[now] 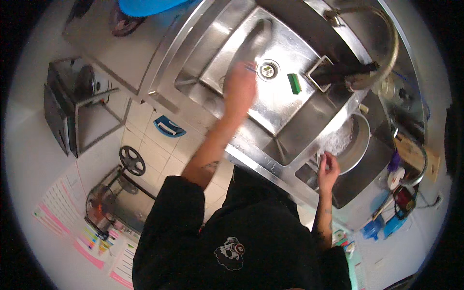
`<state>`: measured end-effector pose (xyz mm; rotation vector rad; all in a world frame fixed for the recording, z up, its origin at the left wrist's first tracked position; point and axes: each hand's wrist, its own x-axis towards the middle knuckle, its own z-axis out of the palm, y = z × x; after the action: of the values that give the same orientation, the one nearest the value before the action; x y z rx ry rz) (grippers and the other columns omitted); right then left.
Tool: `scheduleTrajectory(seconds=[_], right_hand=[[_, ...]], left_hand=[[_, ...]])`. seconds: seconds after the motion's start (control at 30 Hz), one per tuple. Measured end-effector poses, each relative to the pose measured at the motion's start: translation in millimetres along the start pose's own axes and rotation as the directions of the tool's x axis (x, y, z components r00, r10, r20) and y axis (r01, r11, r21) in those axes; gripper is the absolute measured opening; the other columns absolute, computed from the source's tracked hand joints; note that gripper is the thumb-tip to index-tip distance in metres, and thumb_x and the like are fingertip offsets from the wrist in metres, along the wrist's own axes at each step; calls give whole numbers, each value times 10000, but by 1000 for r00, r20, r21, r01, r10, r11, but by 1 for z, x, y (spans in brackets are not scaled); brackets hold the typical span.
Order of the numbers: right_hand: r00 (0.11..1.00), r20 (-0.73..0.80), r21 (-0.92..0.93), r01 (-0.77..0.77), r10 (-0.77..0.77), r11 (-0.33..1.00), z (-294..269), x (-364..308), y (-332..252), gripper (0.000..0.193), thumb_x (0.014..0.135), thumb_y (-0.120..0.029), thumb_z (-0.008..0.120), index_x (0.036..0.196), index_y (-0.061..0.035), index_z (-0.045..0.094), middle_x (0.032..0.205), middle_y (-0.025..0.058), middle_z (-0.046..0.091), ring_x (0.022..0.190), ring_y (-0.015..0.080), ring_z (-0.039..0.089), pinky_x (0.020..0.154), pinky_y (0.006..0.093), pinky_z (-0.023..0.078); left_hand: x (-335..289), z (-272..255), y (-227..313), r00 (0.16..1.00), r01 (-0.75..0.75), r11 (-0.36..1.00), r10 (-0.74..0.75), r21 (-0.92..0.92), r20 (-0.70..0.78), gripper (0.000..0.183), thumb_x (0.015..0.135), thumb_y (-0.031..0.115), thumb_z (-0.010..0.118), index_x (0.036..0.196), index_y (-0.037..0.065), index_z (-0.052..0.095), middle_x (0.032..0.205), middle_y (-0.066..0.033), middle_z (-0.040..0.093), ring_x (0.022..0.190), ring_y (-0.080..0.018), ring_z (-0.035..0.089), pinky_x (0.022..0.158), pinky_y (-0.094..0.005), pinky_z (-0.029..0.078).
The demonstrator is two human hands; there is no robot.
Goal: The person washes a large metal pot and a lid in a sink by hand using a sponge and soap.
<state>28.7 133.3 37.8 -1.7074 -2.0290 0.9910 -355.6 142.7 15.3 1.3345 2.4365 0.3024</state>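
Observation:
My left hand [240, 89] reaches over the steel sink basin [229, 36], beside the drain [268, 70]. It is blurred, with its fingers closed and a small blue bit showing at them. A long grey smear runs up from the fingers, and I cannot make out what it is. A green sponge [294, 83] lies on the basin floor, right of the drain. At the right, my right hand [329, 169] pinches the near rim of a large metal pot [363, 137]. White foamy liquid fills part of the pot.
A curved faucet [394, 43] arches over the back right. Near it, a dark cloth-like thing [343, 74] lies by a square metal frame [314, 65]. A wooden board [425, 162] stands far right. A blue basin [150, 6] sits at the upper left.

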Motion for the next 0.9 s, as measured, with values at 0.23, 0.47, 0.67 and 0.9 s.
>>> scheduleTrajectory(seconds=[0.23,0.47,0.67,0.9], right_hand=[[983,39,-4,-180,180,984,-19,-15,6,180,935,-104,577,1036,35,630,846,92,676,780,134,648,727,266,508],[978,50,49,-206,204,977,-9,-32,14,170,927,-104,589,1007,38,637,786,86,667,739,126,635,693,257,503],[954,69,-38,-290,292,956,-2,-61,33,174,933,-111,575,975,49,628,775,69,652,715,110,604,684,257,492],[933,30,76,-360,359,930,-8,-119,118,137,898,-114,598,903,19,636,751,81,640,701,137,602,677,291,493]], left_hand=[[-52,57,48,970,-223,945,240,-240,46,79,825,67,561,878,32,608,1018,-127,526,958,-286,593,738,-414,547],[-47,34,18,970,-243,921,230,-304,-80,93,818,114,569,857,38,607,1041,-105,551,884,-287,618,706,-440,534],[6,-21,-44,879,-121,967,-1,-225,-476,104,801,102,671,888,47,671,939,-70,635,791,-285,630,707,-398,503],[28,-69,-70,754,11,985,-121,-171,-646,205,793,127,701,962,20,657,991,-157,592,961,-353,570,829,-433,449]])
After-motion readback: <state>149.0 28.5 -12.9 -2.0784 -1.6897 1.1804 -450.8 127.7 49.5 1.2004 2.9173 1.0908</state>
